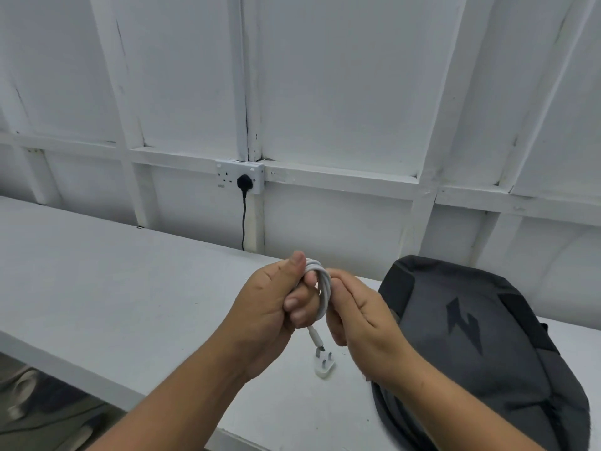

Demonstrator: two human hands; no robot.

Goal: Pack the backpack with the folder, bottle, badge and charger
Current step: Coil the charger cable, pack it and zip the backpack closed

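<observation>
Here the white cable (322, 281) is wound in a coil above the worktop (130, 271). The left hand (270, 307) grips it, fingers (300, 312) curled through the loop and thumb on top. The right hand (364, 320) pinches the coil's other side with bent fingers. The cable's loose end hangs down to the charger (325, 364), which lies pins-up on the worktop below the hands. The backpack (471, 336) lies just right of it. A black plug (244, 183) sits in the wall socket (227, 175) behind.

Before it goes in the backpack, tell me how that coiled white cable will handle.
Probably floppy: the white cable loops tightly in the left hand, its end dangling. It may uncoil if released; the right hand also holds it.
</observation>
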